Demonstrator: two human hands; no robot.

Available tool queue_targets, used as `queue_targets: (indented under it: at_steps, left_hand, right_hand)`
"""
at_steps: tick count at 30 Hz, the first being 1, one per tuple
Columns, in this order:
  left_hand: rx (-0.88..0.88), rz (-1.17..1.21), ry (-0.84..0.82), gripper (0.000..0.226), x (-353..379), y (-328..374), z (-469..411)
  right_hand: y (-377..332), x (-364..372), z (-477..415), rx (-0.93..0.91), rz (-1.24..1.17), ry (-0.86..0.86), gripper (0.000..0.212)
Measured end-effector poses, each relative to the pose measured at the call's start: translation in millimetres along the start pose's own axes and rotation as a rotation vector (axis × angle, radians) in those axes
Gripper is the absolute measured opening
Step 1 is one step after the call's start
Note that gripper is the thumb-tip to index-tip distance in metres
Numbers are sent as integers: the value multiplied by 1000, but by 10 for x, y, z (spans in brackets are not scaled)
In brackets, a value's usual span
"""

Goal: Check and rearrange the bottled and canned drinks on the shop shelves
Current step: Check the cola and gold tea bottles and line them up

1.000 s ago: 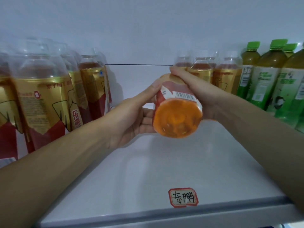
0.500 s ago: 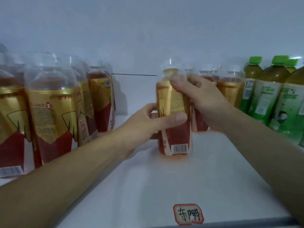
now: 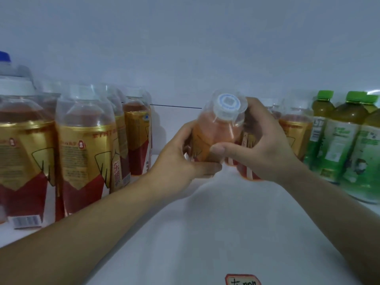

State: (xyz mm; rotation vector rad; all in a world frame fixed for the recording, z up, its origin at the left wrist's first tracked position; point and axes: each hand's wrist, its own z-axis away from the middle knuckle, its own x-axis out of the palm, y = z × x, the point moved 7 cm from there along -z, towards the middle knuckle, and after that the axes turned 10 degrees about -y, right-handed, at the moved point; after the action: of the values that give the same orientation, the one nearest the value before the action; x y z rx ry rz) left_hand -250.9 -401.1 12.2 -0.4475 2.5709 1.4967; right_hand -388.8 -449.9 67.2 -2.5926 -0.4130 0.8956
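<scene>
Both arms are bare. The left forearm [image 3: 92, 233] and the right forearm [image 3: 339, 206] show uncovered skin all the way from the edge of view to the wrists. The left hand [image 3: 181, 161] and the right hand [image 3: 265, 149] are bare as well, with slim fingers. The right thumb's nail [image 3: 217, 149] is short and cut close. The left thumb [image 3: 205, 167] is slightly blurred, so its nail cannot be made out.

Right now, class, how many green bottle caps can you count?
3, all at the right end: the leftmost green cap, a second cap beside it, a third cap behind near the frame edge. Others may be hidden or cut off.
</scene>
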Motion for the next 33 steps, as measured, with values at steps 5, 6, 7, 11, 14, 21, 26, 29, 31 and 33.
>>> queue_targets:
  at_steps: [5, 6, 7, 11, 14, 21, 26, 29, 31, 33]
  left_hand:
    - [-105, -109, -22, 61, 54, -46, 2]
    - [-116, -156, -35, 65, 55, -12, 20]
    - [-128, -216, -49, 71, 45, 33, 38]
    - [-165, -675, -45, 89, -129, 369, 108]
    - [91, -908, 101, 51, -268, 914, 238]
    - [267, -1567, 241, 24, -621, 1390, 357]
    - [99, -1774, 212, 31, -696, 1234, 357]
    - [135, -1778, 253, 30, -660, 1270, 371]
    - [122, -1755, 244, 32, -676, 1245, 371]
    - [84, -1734, 226, 33, -707, 1220, 364]
  right_hand:
    - [177, 28, 5, 179, -132, 17, 38]
    - [218, 27, 6, 224, -156, 28, 39]
    - [245, 28, -4, 270, -183, 30, 44]
    - [405, 89, 4, 473, -202, -97, 64]
    - [434, 221, 69, 635, -75, -286, 57]
    - [404, 359, -139, 740, 91, -380, 31]
    - [715, 698, -414, 771, 119, -280, 28]
    - [929, 861, -596, 780, 149, -208, 45]
    - [1025, 983, -715, 771, 162, -183, 52]
    - [1108, 1085, -817, 749, 196, -177, 54]
